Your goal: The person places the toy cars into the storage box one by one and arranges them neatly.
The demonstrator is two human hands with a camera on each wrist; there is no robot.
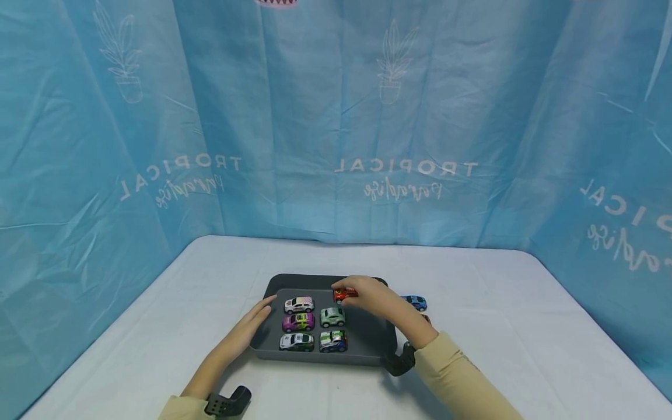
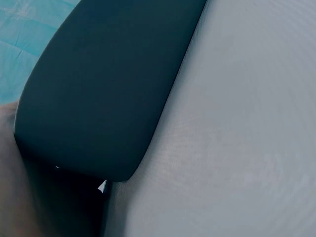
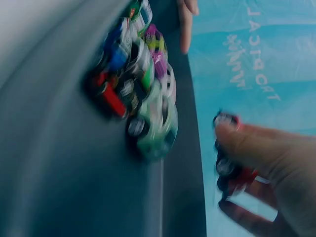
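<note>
My right hand (image 1: 371, 298) pinches a red toy car (image 1: 341, 294) between thumb and fingers over the back of a dark grey tray (image 1: 366, 331); in the right wrist view the car's wheels show beside the thumb. My left hand (image 1: 244, 329) lies along the tray's left rim with fingers extended; whether it touches the rim I cannot tell. Inside the tray, the left column has a white car (image 1: 299, 304), a purple and yellow car (image 1: 298, 322) and a white and black car (image 1: 296, 342). Beside them sit a mint green car (image 1: 333, 317) and a white, green and blue car (image 1: 333, 341).
Right of the tray, a blue toy car (image 1: 415, 302) stands on the white table (image 1: 488, 326), with another car (image 1: 426, 318) mostly hidden behind my right forearm. A blue printed curtain (image 1: 315, 128) surrounds the table at the back and sides.
</note>
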